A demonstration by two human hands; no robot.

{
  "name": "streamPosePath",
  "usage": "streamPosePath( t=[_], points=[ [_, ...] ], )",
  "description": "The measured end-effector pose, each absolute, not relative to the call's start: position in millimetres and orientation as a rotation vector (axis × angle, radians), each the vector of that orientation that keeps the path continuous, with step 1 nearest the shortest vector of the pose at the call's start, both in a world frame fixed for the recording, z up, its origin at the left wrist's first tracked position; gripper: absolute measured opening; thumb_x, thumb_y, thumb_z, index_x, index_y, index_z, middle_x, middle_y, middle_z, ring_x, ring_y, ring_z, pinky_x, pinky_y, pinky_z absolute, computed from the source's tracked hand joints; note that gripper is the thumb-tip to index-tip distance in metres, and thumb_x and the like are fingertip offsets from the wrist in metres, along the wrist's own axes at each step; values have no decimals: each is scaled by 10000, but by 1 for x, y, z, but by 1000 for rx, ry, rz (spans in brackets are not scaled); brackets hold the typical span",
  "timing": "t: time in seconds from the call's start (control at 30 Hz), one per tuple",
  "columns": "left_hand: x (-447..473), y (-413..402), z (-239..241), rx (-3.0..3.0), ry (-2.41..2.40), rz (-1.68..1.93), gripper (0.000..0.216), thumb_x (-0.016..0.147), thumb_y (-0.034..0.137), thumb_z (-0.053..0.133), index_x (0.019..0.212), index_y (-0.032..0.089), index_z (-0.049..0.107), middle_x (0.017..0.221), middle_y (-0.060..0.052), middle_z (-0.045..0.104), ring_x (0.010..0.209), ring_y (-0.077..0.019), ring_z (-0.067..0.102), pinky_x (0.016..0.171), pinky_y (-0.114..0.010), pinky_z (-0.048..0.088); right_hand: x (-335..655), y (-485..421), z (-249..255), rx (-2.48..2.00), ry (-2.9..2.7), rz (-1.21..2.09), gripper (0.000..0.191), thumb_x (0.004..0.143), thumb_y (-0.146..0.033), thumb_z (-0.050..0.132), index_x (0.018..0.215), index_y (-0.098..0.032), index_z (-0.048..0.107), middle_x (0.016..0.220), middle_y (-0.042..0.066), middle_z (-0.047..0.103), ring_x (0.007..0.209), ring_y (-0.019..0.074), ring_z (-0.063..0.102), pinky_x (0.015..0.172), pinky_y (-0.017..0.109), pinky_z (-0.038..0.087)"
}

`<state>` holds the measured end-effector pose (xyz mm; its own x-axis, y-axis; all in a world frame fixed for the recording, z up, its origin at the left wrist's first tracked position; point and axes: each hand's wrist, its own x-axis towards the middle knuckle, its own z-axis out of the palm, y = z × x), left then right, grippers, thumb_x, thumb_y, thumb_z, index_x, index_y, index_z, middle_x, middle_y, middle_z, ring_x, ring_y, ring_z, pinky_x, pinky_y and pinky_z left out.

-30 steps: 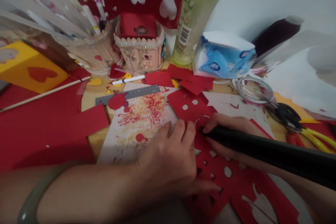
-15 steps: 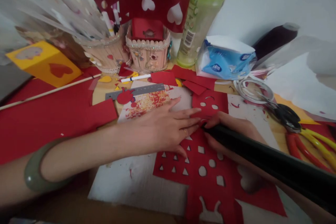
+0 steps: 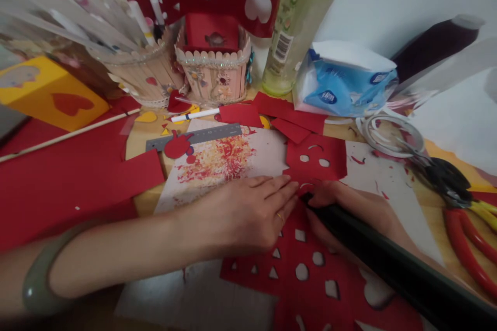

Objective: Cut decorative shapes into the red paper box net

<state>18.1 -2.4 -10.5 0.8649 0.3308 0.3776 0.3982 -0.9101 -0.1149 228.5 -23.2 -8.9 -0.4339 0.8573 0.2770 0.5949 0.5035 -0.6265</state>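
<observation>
Red paper (image 3: 316, 152) with cut-out squares, circles, triangles, arcs and a heart lies on a pale, stained board (image 3: 155, 289). My left hand (image 3: 248, 212) rests flat on this paper, fingers stretched out side by side and holding nothing. A ring and a green bangle (image 3: 39, 269) are on that hand and wrist. My right hand (image 3: 341, 207) is closed around a long black pen-like tool (image 3: 373, 258), whose kind I cannot make out. Its tip is at the paper, close to an arc-shaped cut and just right of my left fingertips. The tool and both hands cover part of the paper.
Behind the board stand two stick-sided pots (image 3: 213, 77), a green bottle (image 3: 287, 46) and a tissue pack (image 3: 345, 83). A grey ruler (image 3: 213, 133) lies at the back. Tape rolls (image 3: 388, 134) and red-handled pliers (image 3: 462, 238) are right; a yellow box (image 3: 54, 95) is left.
My left hand has moved lower in view, and its spread fingers have drawn together. More of the stained board shows above it. The black tool's tip stays near the arc. The view has shifted slightly.
</observation>
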Motion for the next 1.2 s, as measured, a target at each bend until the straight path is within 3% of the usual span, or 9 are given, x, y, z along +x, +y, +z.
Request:
streamPosePath(
  t=[0.47, 0.87, 1.07, 1.2],
  points=[
    [21, -5, -8, -2860, -602, -489, 344, 932, 84, 360, 1135, 45, 634, 1205, -127, 639, 1100, -225, 621, 882, -316, 517, 232, -20, -6, -1060, -2250, 640, 142, 774, -99, 534, 782, -230, 479, 690, -28, 592, 539, 84, 517, 509, 198, 409],
    [17, -1, -7, -2910, -570, -475, 370, 957, 85, 315, 1144, 64, 633, 1218, -107, 634, 1114, -205, 616, 900, -302, 505, 237, -15, -2, -1015, -2339, 681, 207, 760, -36, 514, 800, -231, 457, 619, -78, 452, 487, 54, 398, 443, 179, 305],
    [14, 2, -14, -2907, -600, -445, 364, 988, 128, 299, 1188, 131, 603, 1249, -35, 622, 1138, -159, 590, 927, -278, 462, 240, -11, 0, -1068, -2336, 858, 176, 783, -74, 528, 846, -232, 482, 633, -70, 538, 491, 61, 468, 474, 174, 382],
    [7, 16, -13, -2975, -426, -302, 332, 980, 134, 377, 1275, 115, 528, 1353, -74, 537, 1220, -152, 526, 986, -273, 411, 241, -5, 5, -1076, -2309, 981, 140, 778, -104, 535, 849, -223, 516, 647, -65, 580, 493, 65, 511, 462, 162, 401]
  ],
)
